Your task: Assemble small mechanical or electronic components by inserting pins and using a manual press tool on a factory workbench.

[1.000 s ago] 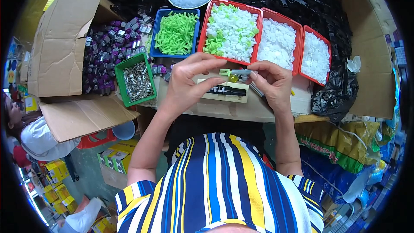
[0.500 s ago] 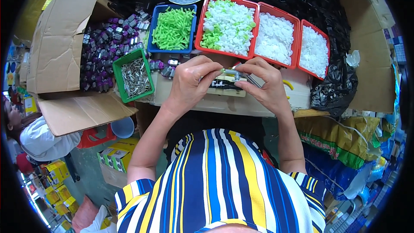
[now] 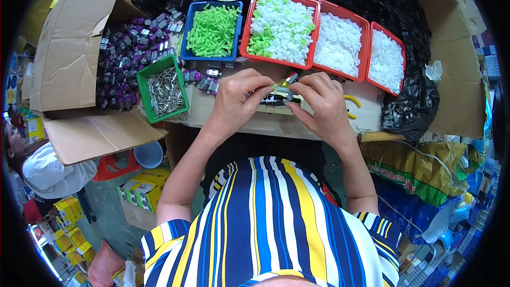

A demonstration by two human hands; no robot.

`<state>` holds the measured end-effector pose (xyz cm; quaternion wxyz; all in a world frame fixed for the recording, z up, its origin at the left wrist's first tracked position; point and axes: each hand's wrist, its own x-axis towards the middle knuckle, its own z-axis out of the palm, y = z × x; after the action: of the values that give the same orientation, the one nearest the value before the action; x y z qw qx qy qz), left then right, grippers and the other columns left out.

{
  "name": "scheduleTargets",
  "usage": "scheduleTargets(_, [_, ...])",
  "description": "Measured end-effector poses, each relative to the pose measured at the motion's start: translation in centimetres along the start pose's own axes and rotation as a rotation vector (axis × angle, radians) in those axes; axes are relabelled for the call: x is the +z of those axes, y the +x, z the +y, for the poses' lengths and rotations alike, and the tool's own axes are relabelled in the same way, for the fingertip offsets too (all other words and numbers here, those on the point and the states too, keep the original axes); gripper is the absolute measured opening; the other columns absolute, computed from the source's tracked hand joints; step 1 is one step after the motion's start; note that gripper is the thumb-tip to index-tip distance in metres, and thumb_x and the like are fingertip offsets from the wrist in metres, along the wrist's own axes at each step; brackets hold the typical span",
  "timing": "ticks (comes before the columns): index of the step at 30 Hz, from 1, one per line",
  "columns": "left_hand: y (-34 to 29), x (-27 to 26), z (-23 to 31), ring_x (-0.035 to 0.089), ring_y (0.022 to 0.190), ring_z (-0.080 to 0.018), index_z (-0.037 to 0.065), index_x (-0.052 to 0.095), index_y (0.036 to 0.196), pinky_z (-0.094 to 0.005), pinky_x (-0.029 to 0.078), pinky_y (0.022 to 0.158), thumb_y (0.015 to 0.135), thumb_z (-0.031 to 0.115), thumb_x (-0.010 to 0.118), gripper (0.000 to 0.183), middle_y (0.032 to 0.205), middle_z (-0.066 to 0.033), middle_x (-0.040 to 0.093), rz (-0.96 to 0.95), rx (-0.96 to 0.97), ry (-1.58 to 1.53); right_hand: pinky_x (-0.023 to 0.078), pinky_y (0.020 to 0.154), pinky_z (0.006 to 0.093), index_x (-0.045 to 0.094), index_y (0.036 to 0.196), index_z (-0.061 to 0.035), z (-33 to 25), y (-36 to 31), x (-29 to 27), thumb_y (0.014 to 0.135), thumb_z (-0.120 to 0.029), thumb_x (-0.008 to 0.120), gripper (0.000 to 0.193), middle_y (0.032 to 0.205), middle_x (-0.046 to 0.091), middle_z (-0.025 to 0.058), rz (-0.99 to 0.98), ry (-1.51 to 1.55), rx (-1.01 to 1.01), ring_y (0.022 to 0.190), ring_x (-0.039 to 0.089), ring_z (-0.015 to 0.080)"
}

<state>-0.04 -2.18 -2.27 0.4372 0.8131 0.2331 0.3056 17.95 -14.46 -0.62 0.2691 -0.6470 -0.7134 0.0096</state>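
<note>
My left hand (image 3: 237, 98) is closed in a pinch on a small pale green plastic piece (image 3: 275, 89), much like the rods in the blue tray (image 3: 184, 48). My right hand (image 3: 325, 105) is closed on a small greyish part (image 3: 283, 91), which meets the green piece end to end. What the right fingertips cover is hidden. Under the hands, on the table edge, lies a small black part (image 3: 273, 99), partly covered by the fingers. Just beyond the fingers shows a yellow and red item (image 3: 289, 78), too small to name.
Red trays (image 3: 279, 62) of white and green pieces line the back, beside a green tray (image 3: 185, 107) of metal pins. Small motors (image 3: 125, 58) fill a cardboard box (image 3: 74, 48) at left. Yellow-handled pliers (image 3: 353, 107) lie right. A co-worker (image 3: 56, 167) sits far left.
My right hand has turned slightly, and the dark metal rod seen by its fingers no longer shows. The yellow and red item is more visible. My left hand keeps its pinch.
</note>
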Motion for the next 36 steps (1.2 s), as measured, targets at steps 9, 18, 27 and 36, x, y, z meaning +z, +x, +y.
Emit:
scheduleTargets(9, [-0.5, 0.9, -0.1, 0.065, 0.071, -0.0221, -0.001, 0.073, 0.092, -0.0307, 0.05, 0.063, 0.079, -0.002, 0.072, 0.013, 0.082, -0.0115, 0.067, 0.02, 0.105, 0.072, 0.042, 0.076, 0.0367, 0.068, 0.098, -0.0067, 0.4, -0.8, -0.5, 0.072, -0.017, 0.078, 0.029, 0.097, 0.063, 0.0062, -0.034, 0.033, 0.011, 0.094, 0.061, 0.0229])
scheduleTargets(18, [-1.2, 0.9, -1.2, 0.065, 0.076, -0.0253, 0.002, 0.073, 0.096, -0.0336, 0.051, 0.064, 0.074, 0.0, 0.077, 0.023, 0.087, -0.0111, 0.067, -0.003, 0.275, 0.19, 0.042, 0.077, 0.0362, 0.067, 0.096, -0.0057, 0.9, -1.2, -0.5, 0.074, -0.018, 0.077, 0.028, 0.094, 0.061, 0.0064, -0.103, 0.149, 0.053, 0.093, 0.06, 0.0234])
scheduleTargets(27, [-3.2, 0.3, -2.1, 0.062, 0.088, -0.0286, 0.002, 0.07, 0.098, -0.0388, 0.051, 0.075, 0.073, 0.004, 0.077, 0.027, 0.091, -0.0096, 0.063, 0.13, 0.342, 0.405, 0.041, 0.075, 0.0382, 0.067, 0.095, -0.0052, 1.5, -1.3, -0.9, 0.074, -0.018, 0.076, 0.026, 0.092, 0.059, 0.0064, -0.203, 0.067, 0.076, 0.09, 0.058, 0.0246])
scheduleTargets(36, [-5.2, 2.5, -3.0, 0.057, 0.102, -0.0271, 0.007, 0.071, 0.099, -0.0401, 0.045, 0.086, 0.078, 0.017, 0.074, 0.023, 0.102, -0.0077, 0.062, 0.038, 0.438, 0.617, 0.041, 0.077, 0.0396, 0.066, 0.093, -0.0052, 1.7, -1.0, -0.6, 0.075, -0.02, 0.075, 0.025, 0.091, 0.058, 0.0071, -0.296, 0.034, 0.057, 0.092, 0.057, 0.0253])
